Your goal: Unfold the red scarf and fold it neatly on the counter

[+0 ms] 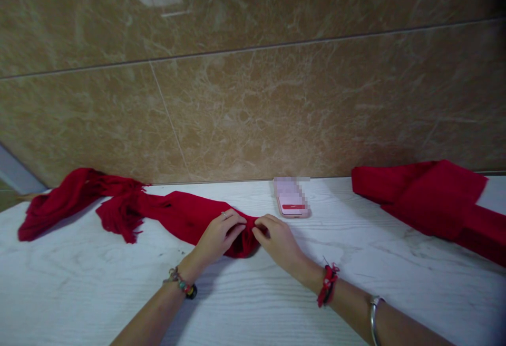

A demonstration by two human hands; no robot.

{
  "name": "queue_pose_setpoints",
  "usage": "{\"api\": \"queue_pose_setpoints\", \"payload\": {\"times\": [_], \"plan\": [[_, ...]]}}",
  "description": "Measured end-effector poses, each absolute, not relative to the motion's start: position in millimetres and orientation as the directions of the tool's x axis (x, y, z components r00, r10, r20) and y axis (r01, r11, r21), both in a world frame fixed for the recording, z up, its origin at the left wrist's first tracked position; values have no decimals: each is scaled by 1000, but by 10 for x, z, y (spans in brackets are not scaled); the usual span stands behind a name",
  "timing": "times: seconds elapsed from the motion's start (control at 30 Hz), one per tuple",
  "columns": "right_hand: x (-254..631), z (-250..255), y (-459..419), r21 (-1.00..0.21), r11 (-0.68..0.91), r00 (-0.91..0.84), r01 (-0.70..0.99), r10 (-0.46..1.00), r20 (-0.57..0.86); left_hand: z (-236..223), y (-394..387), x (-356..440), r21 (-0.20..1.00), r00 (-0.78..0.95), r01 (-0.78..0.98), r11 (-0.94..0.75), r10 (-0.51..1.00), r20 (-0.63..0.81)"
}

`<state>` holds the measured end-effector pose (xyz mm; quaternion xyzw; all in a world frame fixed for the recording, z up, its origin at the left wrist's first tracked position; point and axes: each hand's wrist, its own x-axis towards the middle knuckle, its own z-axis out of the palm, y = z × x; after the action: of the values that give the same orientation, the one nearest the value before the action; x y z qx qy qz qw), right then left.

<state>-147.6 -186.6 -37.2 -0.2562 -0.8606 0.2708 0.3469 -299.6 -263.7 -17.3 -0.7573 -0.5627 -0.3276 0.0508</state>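
Observation:
A long red scarf (174,214) lies across the white wood-grain table (118,282), its fringed end bunched at the left. My left hand (219,235), with a ring on one finger, is closed on the scarf's right end. My right hand (276,238) meets it from the right, fingertips pinching the same folded edge. Both hands press the cloth against the tabletop. A beaded bracelet sits on my left wrist, a red band and a metal bangle on my right arm.
A pink phone (291,203) lies just behind my hands by the wall. A second red scarf (435,198) lies folded at the table's right end. A brown marble-tiled wall (253,98) rises directly behind the table.

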Motion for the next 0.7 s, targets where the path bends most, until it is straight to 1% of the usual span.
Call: {"api": "queue_pose_setpoints", "payload": {"times": [0.07,0.13,0.23,0.33,0.4,0.47,0.57,0.63,0.7], "plan": [[-1480,-371,-1863,-644,722,-623,252,631,463,-177,-2628,-2997,292,146,887,-359,816,559],[-1480,-363,-1858,-648,723,-616,241,630,473,-178,-2626,-3011,259,140,903,-342,806,575],[-1463,-341,-1812,-681,705,-587,199,642,493,-160,-2635,-3059,140,154,944,-298,776,612],[-1409,-302,-1695,-731,663,-541,163,680,496,-124,-2653,-3162,6,200,966,-258,762,616],[-1353,-268,-1589,-780,610,-494,140,726,479,-104,-2667,-3265,-46,199,975,-219,754,627],[-1292,-237,-1482,-837,535,-427,111,786,446,-91,-2681,-3374,-58,162,985,-164,741,652],[-1226,-224,-1363,-895,439,-351,82,853,386,-79,-2701,-3461,-18,96,993,-114,733,673],[-1216,-245,-1330,-897,432,-363,93,854,374,-73,-2709,-3426,21,88,990,-140,731,677],[-1235,-280,-1337,-876,467,-402,123,830,386,-75,-2708,-3324,37,120,980,-196,727,677]]}}
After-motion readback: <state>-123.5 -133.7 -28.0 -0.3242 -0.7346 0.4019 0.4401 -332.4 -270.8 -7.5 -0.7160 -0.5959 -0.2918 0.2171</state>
